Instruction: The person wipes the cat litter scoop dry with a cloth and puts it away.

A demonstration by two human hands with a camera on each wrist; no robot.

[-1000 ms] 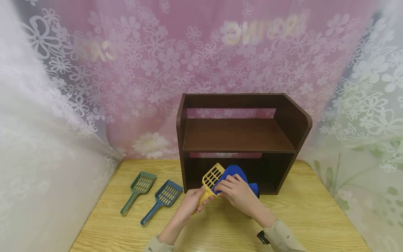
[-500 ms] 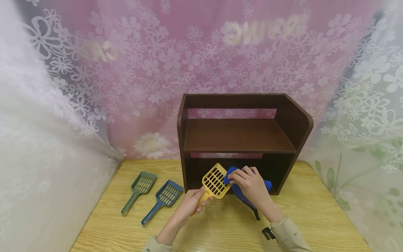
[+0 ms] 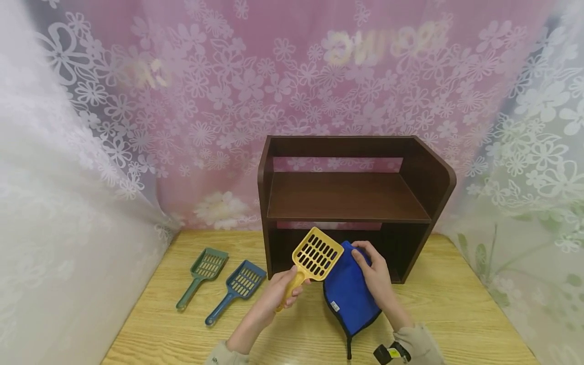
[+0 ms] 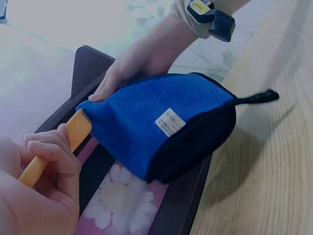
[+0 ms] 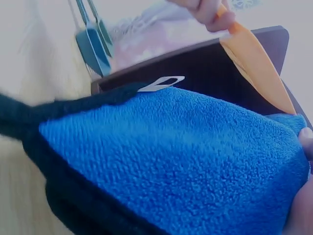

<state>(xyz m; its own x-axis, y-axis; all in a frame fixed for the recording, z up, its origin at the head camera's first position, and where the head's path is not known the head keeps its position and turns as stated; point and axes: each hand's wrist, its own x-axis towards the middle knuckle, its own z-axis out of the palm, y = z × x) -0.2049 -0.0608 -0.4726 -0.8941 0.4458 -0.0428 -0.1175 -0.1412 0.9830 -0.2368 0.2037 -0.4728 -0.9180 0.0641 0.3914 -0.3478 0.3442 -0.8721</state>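
My left hand grips a yellow litter scoop by its handle, the slotted head raised in front of the shelf. In my right hand a blue cloth with a black edge, a white label and a black loop is pinched near its top and hangs down. The cloth's upper corner meets the right edge of the scoop head. Seen from the left wrist, the scoop shows edge-on with fingers curled round it, its tip against the cloth. In the right wrist view the fluffy cloth hides most of the right hand.
A green litter scoop and a dark blue litter scoop lie on the wooden table at the left. Behind the hands stands a dark brown two-level shelf. Flowered curtains enclose the back and sides.
The right hand has drawn the cloth off the yellow scoop's head towards the right, and the bunched cloth now hangs spread out. The left hand has tilted the scoop slightly upward and right.
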